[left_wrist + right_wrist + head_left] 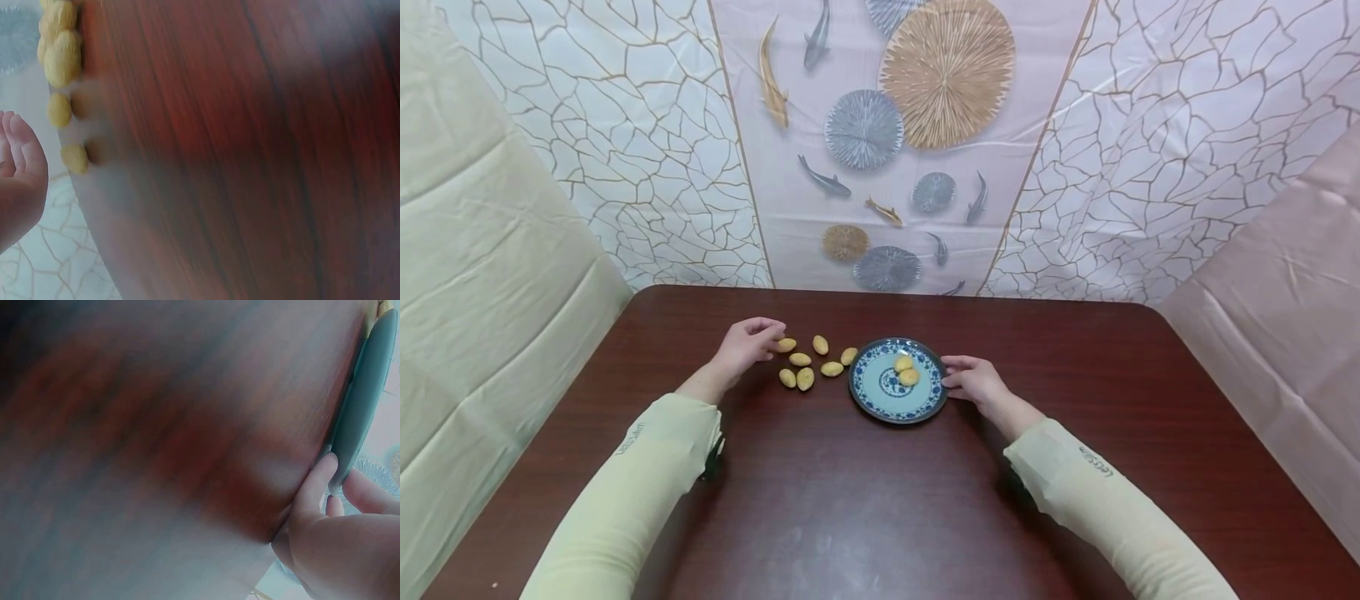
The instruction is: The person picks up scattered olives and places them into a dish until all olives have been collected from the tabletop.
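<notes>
My left hand (751, 342), fingers bent, is beside the leftmost of several small yellow oval fruit-like pieces (806, 379) on the table. Its fingertips overlap that piece in the head view, while the left wrist view has a gap between the hand (22, 162) and the nearest piece (75, 158). A round plate (874, 392) with a blue floral border and dark rim lies right of the pieces. Two yellow pieces (908, 377) rest on it, touching. My right hand (977, 383) pinches the plate's right edge, thumb and fingers on opposite sides of the rim in the right wrist view.
The dark red-brown wooden table (850, 500) reflects light near its front. Behind its far edge hangs a patterned backdrop (880, 208) with fish and round motifs. Pale padded panels (482, 250) stand at both sides. One yellow piece (848, 357) lies right beside the plate's left rim.
</notes>
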Tool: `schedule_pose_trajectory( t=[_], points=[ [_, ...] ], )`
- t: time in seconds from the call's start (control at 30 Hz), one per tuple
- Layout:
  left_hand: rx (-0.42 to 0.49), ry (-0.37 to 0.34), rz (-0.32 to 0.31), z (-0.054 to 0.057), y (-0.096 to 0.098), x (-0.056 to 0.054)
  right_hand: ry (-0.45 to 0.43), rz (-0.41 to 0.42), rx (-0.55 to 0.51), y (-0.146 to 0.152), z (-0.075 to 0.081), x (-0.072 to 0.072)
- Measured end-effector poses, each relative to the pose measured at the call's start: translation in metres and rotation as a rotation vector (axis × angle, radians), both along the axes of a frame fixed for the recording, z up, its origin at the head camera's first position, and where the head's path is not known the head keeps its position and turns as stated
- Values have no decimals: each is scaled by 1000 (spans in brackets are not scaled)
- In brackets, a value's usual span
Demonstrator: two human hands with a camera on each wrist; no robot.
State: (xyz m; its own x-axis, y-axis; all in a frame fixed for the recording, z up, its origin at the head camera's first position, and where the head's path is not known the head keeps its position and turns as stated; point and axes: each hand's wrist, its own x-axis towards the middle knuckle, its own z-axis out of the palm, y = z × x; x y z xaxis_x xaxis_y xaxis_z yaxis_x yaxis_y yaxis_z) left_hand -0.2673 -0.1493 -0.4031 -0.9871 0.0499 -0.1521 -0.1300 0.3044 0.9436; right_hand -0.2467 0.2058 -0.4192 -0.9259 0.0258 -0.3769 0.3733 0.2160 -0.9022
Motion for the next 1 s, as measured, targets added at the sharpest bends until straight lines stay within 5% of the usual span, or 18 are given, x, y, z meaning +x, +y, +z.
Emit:
schedule_pose_trajectory(
  t=[0.43, 1.0],
  points=[
    [33, -15, 121, -7, -30, -4, -1, -3, 7, 0, 1, -2],
    [-53, -48, 116, -25, -33, -4, 0, -4, 33, 0, 2, 1]
  ],
)
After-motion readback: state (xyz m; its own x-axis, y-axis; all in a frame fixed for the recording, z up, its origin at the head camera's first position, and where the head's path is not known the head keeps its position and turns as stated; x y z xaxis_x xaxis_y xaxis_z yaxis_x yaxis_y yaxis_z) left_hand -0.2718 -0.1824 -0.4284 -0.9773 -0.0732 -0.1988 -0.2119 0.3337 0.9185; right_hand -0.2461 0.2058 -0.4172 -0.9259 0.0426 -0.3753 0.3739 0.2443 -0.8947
